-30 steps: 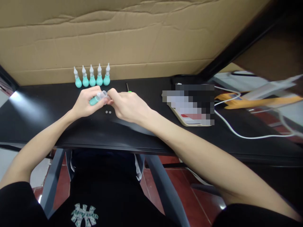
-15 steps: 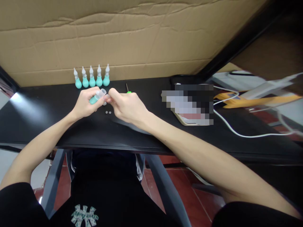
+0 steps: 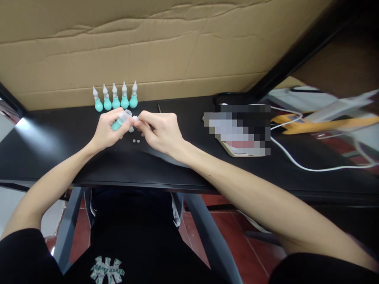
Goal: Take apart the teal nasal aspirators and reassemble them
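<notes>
My left hand (image 3: 108, 128) is wrapped round a teal bulb (image 3: 116, 125) with a clear cup-like part (image 3: 127, 114) at its upper end. Close beside it, the fingertips of my right hand (image 3: 156, 128) pinch a small white piece (image 3: 135, 118), which is near my left thumb. Behind my hands, several teal bulbs with pointed clear tips (image 3: 124, 100) stand upright in a row. Two small pale discs (image 3: 136, 141) lie on the black table just below my hands. Another pale piece (image 3: 131, 129) shows partly under my fingers.
Cardboard (image 3: 166, 59) rises behind the black table (image 3: 74, 165). A thin dark rod (image 3: 159, 108) lies behind my right hand. To the right are a pixelated flat object with a pale edge (image 3: 233, 153), a white cable (image 3: 296, 165) and a yellow item (image 3: 308, 125).
My right hand has shifted and turned slightly, and the white piece in its fingertips shows more clearly. A green part of the rod is now covered. My left hand stays round the bulb.
</notes>
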Demonstrator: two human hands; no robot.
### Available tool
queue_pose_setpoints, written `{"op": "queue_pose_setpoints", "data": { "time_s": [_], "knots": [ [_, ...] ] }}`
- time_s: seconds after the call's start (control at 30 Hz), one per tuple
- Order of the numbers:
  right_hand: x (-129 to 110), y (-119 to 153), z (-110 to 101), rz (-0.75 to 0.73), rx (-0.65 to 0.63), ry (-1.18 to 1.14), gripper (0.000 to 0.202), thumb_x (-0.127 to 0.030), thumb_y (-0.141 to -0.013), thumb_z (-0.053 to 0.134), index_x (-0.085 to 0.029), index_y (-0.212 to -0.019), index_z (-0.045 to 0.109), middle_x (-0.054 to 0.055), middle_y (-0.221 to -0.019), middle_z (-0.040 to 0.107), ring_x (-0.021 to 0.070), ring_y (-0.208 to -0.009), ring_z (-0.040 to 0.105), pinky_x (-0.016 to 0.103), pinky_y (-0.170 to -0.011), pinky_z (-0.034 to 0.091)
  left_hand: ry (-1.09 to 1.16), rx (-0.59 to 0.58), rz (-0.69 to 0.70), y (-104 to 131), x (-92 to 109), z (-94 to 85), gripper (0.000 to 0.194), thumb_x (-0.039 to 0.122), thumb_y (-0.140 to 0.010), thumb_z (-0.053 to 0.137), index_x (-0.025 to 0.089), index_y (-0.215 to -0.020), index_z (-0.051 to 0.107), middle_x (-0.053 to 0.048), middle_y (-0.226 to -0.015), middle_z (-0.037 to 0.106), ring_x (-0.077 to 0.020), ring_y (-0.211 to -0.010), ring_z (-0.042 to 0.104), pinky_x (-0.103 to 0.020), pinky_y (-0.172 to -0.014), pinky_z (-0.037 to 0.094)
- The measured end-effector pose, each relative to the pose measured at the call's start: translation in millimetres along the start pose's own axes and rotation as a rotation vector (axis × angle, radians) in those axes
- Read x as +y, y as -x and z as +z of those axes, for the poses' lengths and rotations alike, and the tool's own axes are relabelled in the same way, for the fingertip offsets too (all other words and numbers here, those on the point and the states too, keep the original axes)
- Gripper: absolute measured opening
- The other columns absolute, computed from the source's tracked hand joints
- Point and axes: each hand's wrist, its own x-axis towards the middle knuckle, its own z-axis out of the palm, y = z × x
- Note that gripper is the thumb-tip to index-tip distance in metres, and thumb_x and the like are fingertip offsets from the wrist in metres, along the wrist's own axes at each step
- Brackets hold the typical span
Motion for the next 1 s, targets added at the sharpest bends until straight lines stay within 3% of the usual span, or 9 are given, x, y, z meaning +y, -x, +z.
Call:
{"op": "queue_pose_setpoints", "data": {
  "time_s": [0.1,0.23,0.53,0.77,1.0],
  "knots": [
    [3,-3,-2,0.018,-0.037,-0.197,0.045,-0.050,-0.114,0.053,-0.022,-0.079,0.052,-0.001,-0.069,0.066,0.0135,-0.061,0.064,0.026,-0.061,0.042,0.054,-0.018,-0.005,-1,0,-1.1,0.045,0.046,-0.111,0.069,0.019,-0.075,0.067,0.003,-0.066,0.059,-0.0068,-0.054,0.054,-0.024,-0.055,0.043],
    [8,-7,-3,0.094,-0.160,-0.500,0.058,-0.073,-0.107,0.060,-0.021,-0.081,0.058,0.002,-0.078,0.074,0.0138,-0.064,0.070,0.025,-0.062,0.051,0.119,-0.071,0.019,-4,3,-5.8,0.036,0.044,-0.108,0.075,0.018,-0.082,0.072,0.002,-0.069,0.065,-0.0053,-0.050,0.055,-0.023,-0.052,0.042],
    [12,-9,-5,0.165,-0.349,-0.897,0.055,-0.066,-0.105,0.071,-0.020,-0.080,0.056,0.005,-0.083,0.076,0.0141,-0.068,0.073,0.028,-0.067,0.057,0.130,-0.229,0.075,-13,10,-20.2,0.034,0.043,-0.108,0.075,0.017,-0.086,0.077,-0.002,-0.076,0.072,-0.0055,-0.053,0.060,-0.021,-0.053,0.044],
    [7,-10,-6,0.198,-0.259,-0.759,0.027,-0.033,-0.103,0.063,-0.020,-0.079,0.060,0.002,-0.076,0.074,0.0133,-0.063,0.070,0.027,-0.064,0.056,0.146,-0.211,0.084,-13,8,-17.8,0.033,0.039,-0.107,0.075,0.017,-0.083,0.076,0.000,-0.072,0.068,-0.0057,-0.053,0.058,-0.021,-0.053,0.043],
    [5,-10,-3,0.173,-0.196,-0.367,0.024,-0.030,-0.101,0.051,-0.020,-0.082,0.061,0.002,-0.076,0.075,0.0149,-0.064,0.071,0.027,-0.067,0.052,0.032,-0.177,0.074,-13,3,-16.8,0.041,0.041,-0.106,0.077,0.018,-0.073,0.070,0.002,-0.065,0.063,-0.0072,-0.057,0.055,-0.023,-0.059,0.044]
  ]
}}
